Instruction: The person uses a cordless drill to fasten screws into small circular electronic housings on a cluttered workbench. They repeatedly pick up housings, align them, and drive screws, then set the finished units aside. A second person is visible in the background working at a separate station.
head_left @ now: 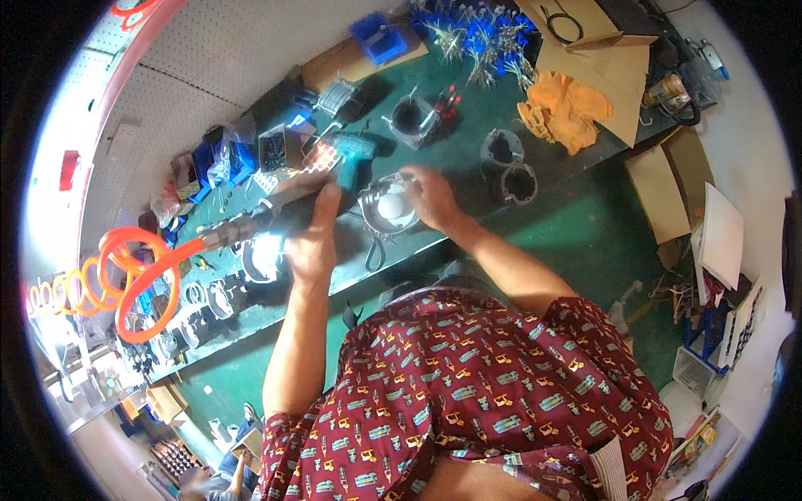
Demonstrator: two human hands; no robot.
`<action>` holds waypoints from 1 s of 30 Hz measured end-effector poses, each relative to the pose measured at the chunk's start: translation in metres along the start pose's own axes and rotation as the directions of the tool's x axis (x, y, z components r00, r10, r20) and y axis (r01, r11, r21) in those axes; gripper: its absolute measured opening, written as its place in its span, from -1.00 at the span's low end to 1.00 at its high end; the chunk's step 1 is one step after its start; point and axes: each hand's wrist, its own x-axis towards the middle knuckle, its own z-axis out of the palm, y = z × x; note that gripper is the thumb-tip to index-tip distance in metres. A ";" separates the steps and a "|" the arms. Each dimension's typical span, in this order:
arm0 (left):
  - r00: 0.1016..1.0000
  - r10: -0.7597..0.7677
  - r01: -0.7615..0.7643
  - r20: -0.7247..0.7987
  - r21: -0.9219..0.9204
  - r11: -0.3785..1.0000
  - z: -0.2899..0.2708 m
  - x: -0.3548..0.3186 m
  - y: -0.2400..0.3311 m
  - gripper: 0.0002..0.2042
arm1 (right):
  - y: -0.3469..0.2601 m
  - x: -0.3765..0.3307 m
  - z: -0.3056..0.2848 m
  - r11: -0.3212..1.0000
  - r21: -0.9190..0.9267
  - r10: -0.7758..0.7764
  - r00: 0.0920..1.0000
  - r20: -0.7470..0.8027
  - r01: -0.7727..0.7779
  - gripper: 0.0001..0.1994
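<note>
A person in a maroon patterned shirt (468,376) stands at the near side of a green-topped workbench (458,159). At the bench's near edge, a black loop (383,253) hangs just below a round metal housing (368,214). The right hand (430,196) grasps this housing by its right side, fingers curled over the rim; a pale round piece (393,206) sits inside it.

To the left, the left hand (313,238) is wrapped around the dark handle of a tool (354,156), whose teal head lies just beyond the hand, near the housing's far left side. An orange hose (185,250) joins the handle's left end and coils away leftward.

Right of the hands lie two open metal rings (506,182), side by side. Farther back, another ring-shaped housing (415,139) stands beside a small red item (449,102), with a finned metal part (338,98) to its left. An orange cloth-like bundle (564,110) lies to the far right. Farthest off are a blue bin (380,37), blue-and-silver wire bundles (489,42) and cardboard (585,54) on the right.
</note>
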 end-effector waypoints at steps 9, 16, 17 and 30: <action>0.990 -0.141 0.141 -0.019 -0.011 0.990 -0.007 -0.068 -0.015 -0.77 | -0.004 -0.001 -0.002 0.994 0.060 -0.083 0.993 -0.085 0.089 -0.75; 0.991 -0.115 0.115 -0.068 -0.002 0.993 -0.003 -0.072 -0.009 -0.79 | -0.005 0.001 -0.004 0.996 0.014 -0.086 0.994 -0.071 0.087 -0.74; 0.990 -0.123 0.121 -0.072 -0.034 0.992 -0.004 -0.073 -0.010 -0.79 | -0.004 0.001 -0.004 0.996 0.013 -0.087 0.994 -0.069 0.088 -0.73; 0.983 -0.163 0.147 -0.084 -0.175 0.974 0.000 -0.075 -0.013 -0.78 | 0.001 0.000 -0.001 0.994 0.014 -0.110 0.991 -0.070 0.111 -0.72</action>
